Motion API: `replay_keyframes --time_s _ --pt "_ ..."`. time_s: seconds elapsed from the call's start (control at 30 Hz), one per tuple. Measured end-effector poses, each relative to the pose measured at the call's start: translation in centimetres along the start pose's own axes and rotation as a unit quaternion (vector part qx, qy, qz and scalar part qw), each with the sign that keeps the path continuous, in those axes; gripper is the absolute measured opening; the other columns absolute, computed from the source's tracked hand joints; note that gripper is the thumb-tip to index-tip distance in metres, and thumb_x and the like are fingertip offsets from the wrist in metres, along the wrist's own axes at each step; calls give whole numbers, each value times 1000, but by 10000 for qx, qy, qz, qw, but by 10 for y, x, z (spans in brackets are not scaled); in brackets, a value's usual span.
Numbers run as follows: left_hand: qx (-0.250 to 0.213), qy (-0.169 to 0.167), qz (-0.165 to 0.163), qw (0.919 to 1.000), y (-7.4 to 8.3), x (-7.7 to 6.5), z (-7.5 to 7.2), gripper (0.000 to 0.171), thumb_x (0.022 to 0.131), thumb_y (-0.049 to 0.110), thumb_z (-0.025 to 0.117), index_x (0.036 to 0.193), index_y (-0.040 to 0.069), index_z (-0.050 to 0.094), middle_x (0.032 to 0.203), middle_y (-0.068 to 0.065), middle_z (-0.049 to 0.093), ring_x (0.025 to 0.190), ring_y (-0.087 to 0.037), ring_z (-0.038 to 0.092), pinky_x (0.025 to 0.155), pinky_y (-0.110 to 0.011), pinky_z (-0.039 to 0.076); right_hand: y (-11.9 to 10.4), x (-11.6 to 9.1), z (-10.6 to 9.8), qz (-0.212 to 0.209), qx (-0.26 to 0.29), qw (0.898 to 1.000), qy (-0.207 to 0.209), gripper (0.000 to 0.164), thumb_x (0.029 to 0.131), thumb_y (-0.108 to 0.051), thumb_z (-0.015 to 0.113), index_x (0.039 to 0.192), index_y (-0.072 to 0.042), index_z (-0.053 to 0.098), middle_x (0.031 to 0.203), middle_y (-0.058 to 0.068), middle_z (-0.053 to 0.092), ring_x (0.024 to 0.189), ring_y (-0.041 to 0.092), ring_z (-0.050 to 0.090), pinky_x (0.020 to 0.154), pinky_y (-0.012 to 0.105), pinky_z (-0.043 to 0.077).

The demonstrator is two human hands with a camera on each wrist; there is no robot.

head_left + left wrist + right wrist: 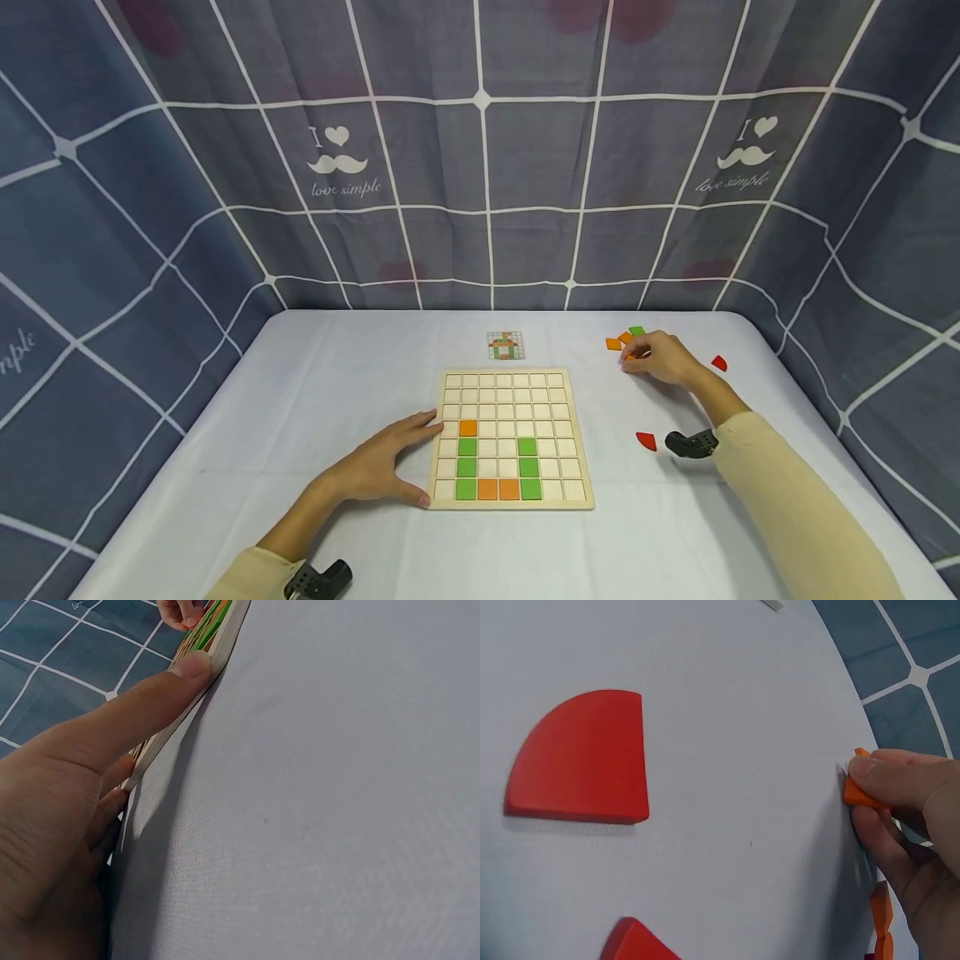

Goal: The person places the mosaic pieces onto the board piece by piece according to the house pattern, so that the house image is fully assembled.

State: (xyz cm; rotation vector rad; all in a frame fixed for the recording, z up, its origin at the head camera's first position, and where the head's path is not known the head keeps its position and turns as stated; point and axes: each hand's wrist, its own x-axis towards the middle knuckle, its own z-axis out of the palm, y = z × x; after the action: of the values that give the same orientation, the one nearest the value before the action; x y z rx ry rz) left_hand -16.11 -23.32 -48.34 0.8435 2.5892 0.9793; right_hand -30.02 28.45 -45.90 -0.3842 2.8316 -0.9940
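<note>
1. On my left a dark curtain (427, 158) ruled with white lines begins; it runs round behind the white-covered surface (337, 367) and along the right side too.
2. A cream sleeve leads to the person's left hand (382, 458), thumb and fingers spread wide. It grasps nothing, only resting against the left edge of a board, the thumb down by its near corner.
3. The wooden board (498, 406) lies flat in the middle of the surface, marked off in squares. In its second column one orange tile (468, 428) sits above three green tiles (467, 467); two more orange ones fill the nearest row, and another green column of three stands to their right.
4. Just beyond the board's far edge lies a small patterned card (506, 345).
5. Off to the right, some loose orange pieces (613, 343) and a green piece (637, 331) lie near the back, beside the right hand.
6. One red quarter-round (646, 441) rests nearer the person.
7. The right hand (660, 357) is closed to a pinch, holding a small orange block (864, 796) between thumb and fingers.
8. Furthest right, a second red piece (719, 363) lies beyond the forearm.
</note>
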Motion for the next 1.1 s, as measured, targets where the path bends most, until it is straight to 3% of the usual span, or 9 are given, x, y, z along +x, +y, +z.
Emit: replay_keyframes --time_s 0.27,0.43,0.67,0.87,1.1 --pt "8 13 -13 10000 1 -1 -1 110 68 58 92 157 14 46 168 -6 29 152 -38 24 117 -64 24 -13 -2 -2 -72 193 9984 -518 20 92 -12 80 110 -5 78 108 8 71 98 27 60 82 33 53" --pt "-5 9 2 10000 0 -1 -1 110 68 58 92 158 14 46 168 -6 28 152 -38 23 118 -63 23 -25 0 -1 -182 443 9958 -784 19 89 -7 81 107 -3 77 106 8 69 98 25 64 75 30 57" --pt "7 7 -39 10000 0 0 1 110 68 59 92 157 14 46 168 -5 28 152 -38 24 117 -63 24 -53 -2 3 -870 803 9859 -1178 14 87 2 79 101 3 75 95 11 74 89 26 68 69 27 56" --pt "19 -10 -28 10000 0 1 1 109 68 60 91 158 15 46 168 -5 28 152 -38 23 117 -64 23 -67 4 17 -1306 879 9774 -1409 13 86 2 80 97 -3 78 92 10 75 87 23 68 73 28 55" --pt "46 -43 -79 9999 1 1 0 110 69 59 91 158 15 46 168 -4 28 153 -37 22 118 -64 23 -96 8 41 -1502 615 9741 -1577 10 89 -4 80 96 -10 77 87 -2 72 83 18 65 70 30 54"
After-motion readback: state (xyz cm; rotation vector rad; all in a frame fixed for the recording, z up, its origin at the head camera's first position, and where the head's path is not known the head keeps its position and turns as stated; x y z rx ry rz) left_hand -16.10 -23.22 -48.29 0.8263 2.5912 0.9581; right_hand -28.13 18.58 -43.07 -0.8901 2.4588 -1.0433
